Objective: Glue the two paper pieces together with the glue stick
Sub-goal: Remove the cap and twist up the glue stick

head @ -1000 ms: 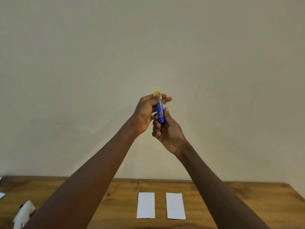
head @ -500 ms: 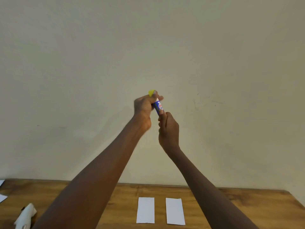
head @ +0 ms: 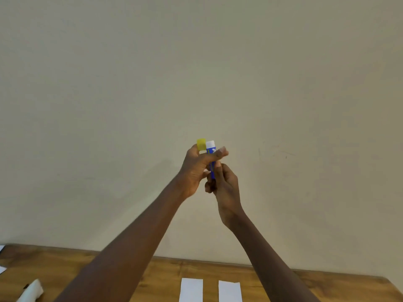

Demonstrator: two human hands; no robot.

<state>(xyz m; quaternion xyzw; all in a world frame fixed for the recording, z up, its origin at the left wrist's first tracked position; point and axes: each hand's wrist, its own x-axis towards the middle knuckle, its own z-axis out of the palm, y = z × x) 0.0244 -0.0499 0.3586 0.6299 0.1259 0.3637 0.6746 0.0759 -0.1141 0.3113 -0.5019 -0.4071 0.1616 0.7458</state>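
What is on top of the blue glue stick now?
Nothing: the glue stick shows its white top uncovered. The yellow cap sits beside it in the left hand. The right hand hides its base.

Both forearms are bare, with no sleeves showing. The left hand (head: 196,168) and right hand (head: 225,188) wear nothing.

Two paper pieces (head: 190,289) (head: 229,291) side by side on the table (head: 327,286), glue stick (head: 211,159) held above them, cap (head: 201,144) just left of its tip

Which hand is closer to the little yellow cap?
Left. The left hand pinches the yellow cap in its fingertips, just beside the glue stick. The right hand sits lower, gripping the stick's blue body.
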